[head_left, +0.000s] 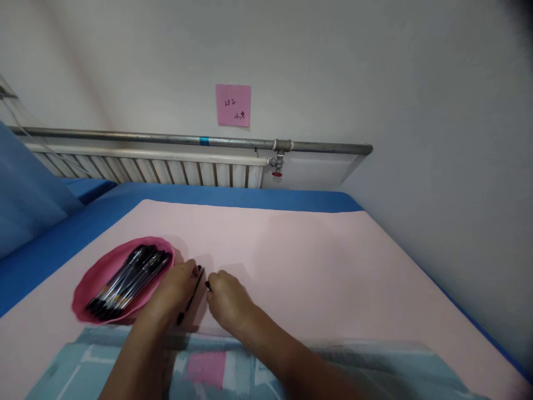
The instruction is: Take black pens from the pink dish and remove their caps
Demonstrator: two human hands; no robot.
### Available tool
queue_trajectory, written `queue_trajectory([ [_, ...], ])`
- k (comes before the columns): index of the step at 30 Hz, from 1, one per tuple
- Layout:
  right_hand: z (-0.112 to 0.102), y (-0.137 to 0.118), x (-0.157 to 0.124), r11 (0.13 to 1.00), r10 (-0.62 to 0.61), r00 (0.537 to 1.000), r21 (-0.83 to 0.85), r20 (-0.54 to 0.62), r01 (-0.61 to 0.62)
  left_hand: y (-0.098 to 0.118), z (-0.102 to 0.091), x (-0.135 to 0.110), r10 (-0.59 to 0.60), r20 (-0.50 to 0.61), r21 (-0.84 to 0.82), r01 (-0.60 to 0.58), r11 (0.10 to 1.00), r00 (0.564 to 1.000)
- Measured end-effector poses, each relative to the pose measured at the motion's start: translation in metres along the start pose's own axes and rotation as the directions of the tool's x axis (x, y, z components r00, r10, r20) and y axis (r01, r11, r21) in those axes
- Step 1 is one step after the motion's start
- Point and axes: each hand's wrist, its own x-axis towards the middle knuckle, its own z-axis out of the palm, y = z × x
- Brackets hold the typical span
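Observation:
My left hand (pixel 181 282) is just right of the pink basket, its fingers closed at the upper end of a slim dark pen (pixel 193 295). The pen slants down toward me, with a black lower end. Close by on the right, my right hand (pixel 228 299) is closed in a pinch, and a small black piece that looks like a pen cap (pixel 208 285) pokes out between its fingers. The rest of that piece is hidden. Several clear pens with black caps (pixel 135 278) lie in a pile inside the pink basket (pixel 80 289).
A pale pink sheet (pixel 316 266) covers the blue-edged table (pixel 250 195). Before me lies a light blue patterned cloth (pixel 241 366) with a pink patch. Behind stand a radiator (pixel 183 171) and a metal pipe (pixel 166 138); a pink note (pixel 234 105) is on the wall.

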Motion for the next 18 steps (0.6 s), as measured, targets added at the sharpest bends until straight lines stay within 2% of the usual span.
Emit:
queue_trajectory([
  [2, 0.006, -0.007, 0.0, 0.999, -0.038, 0.999, 0.02, 0.034, 0.037, 0.0, -0.001, 0.0, 0.005, 0.011, -0.006, -0.005, 1.0, 1.0],
  [4, 0.008, -0.008, 0.0, 0.995, -0.018, 0.999, 0.099, 0.046, 0.014, 0.0, -0.001, 0.001, 0.006, 0.022, -0.011, -0.006, 1.0, 1.0],
  [6, 0.006, -0.006, 0.003, 0.962, 0.094, 0.993, 0.251, 0.071, -0.109, -0.001, -0.002, 0.001, 0.004, 0.021, -0.012, -0.004, 1.0, 1.0],
  [8, 0.0, 0.0, 0.007, 0.89, 0.207, 0.971, 0.389, 0.117, -0.237, -0.002, -0.001, 0.001, 0.008, 0.012, -0.008, -0.008, 1.0, 1.0],
  [10, -0.007, 0.004, 0.01, 0.847, 0.25, 0.961, 0.455, 0.115, -0.275, -0.002, -0.001, 0.001, 0.011, 0.007, -0.002, -0.011, 1.0, 1.0],
  [13, -0.014, 0.007, 0.009, 0.884, 0.218, 0.975, 0.418, 0.026, -0.209, -0.003, 0.0, 0.002, 0.012, 0.008, 0.007, -0.012, 1.0, 1.0],
  [16, -0.015, 0.006, 0.003, 0.967, 0.095, 0.995, 0.238, -0.011, -0.089, -0.003, 0.0, 0.001, 0.019, 0.002, 0.007, -0.019, 1.0, 1.0],
  [18, -0.013, 0.005, 0.0, 0.992, -0.002, 1.0, 0.124, -0.006, 0.002, -0.003, 0.0, 0.001, 0.025, -0.002, 0.004, -0.025, 1.0, 1.0],
])
